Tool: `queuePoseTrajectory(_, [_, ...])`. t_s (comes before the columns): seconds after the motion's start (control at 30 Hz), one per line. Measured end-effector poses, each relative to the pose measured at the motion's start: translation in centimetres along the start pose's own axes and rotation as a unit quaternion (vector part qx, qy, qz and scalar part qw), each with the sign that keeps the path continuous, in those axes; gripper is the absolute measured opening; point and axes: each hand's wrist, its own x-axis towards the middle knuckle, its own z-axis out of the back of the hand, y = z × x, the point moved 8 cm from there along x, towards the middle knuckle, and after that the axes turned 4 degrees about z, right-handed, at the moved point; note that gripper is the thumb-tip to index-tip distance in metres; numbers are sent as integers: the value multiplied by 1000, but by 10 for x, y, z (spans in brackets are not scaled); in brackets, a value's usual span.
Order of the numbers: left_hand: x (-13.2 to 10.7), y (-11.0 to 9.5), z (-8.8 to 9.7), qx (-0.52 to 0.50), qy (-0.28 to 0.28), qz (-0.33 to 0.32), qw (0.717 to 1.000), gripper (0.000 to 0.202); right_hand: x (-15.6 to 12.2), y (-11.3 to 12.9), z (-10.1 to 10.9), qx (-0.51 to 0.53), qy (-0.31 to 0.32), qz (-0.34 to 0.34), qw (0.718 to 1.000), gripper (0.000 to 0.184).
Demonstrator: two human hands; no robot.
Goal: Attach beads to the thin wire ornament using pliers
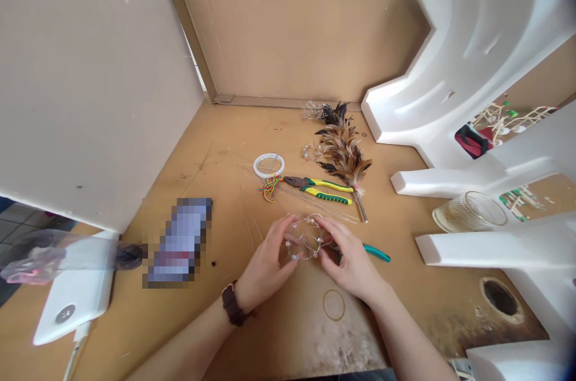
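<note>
A thin silver wire ring with small clear beads [309, 221] is held upright-looking just above the table between my two hands. My left hand [269, 258] pinches its left side, thumb low and fingers curled around the top. On the other side, my right hand [350, 258] grips the ring's right edge between thumb and fingers. Under the right hand, a tool with a teal handle [377, 252] pokes out, its head mostly hidden. Beyond my hands lie yellow-and-green pliers [326, 189], a white ring [256, 166], coloured threads [270, 188] and loose straight wires [342, 214].
A feather duster [339, 150] lies behind the pliers, near a beaded wire piece [311, 152] and tangled wire [314, 110]. Left are a blurred phone [180, 240] and a white power bank [76, 291]. A glass [470, 212] stands among white plastic slats [468, 252]. A rubber band [333, 305] lies close in.
</note>
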Motion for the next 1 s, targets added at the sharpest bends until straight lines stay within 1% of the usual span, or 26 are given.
queuePoseTrajectory(0.13, [-1, 3, -6, -102, 37, 28, 994, 51, 0, 0, 4, 18, -13, -2, 1000, 62])
queuePoseTrajectory(0.23, [0, 3, -5, -181, 36, 44, 982, 42, 0, -1, 4, 85, -22, -11, 996, 58])
queuePoseTrajectory(0.3, [0, 4, -5, -214, 34, 55, 975, 39, -1, -3, 4, 142, -27, -24, 989, 55])
queuePoseTrajectory(0.37, [-1, 7, -7, -229, 36, 70, 970, 42, -1, -4, 4, 179, -28, -30, 983, 54])
queuePoseTrajectory(0.43, [-2, 10, -10, -230, 41, 78, 969, 49, -1, -4, 2, 186, -21, -29, 982, 56])
queuePoseTrajectory(0.5, [-3, 11, -13, -233, 44, 79, 968, 55, -2, -3, -3, 181, -1, -28, 983, 62])
queuePoseTrajectory(0.6, [-4, 12, -15, -261, 50, 78, 961, 55, -3, 1, -13, 150, 36, -15, 988, 77])
queuePoseTrajectory(0.67, [-4, 11, -16, -278, 59, 83, 955, 53, -4, 5, -16, 114, 45, -6, 993, 86])
queuePoseTrajectory(0.73, [-4, 11, -17, -289, 74, 93, 950, 52, -3, 8, -17, 82, 38, -7, 996, 92])
queuePoseTrajectory(0.83, [-5, 9, -20, -296, 102, 103, 944, 50, 0, 9, -15, 52, 23, -6, 998, 94])
queuePoseTrajectory(1.0, [-6, 8, -21, -287, 105, 94, 947, 48, 2, 5, -14, 22, 12, -4, 1000, 89])
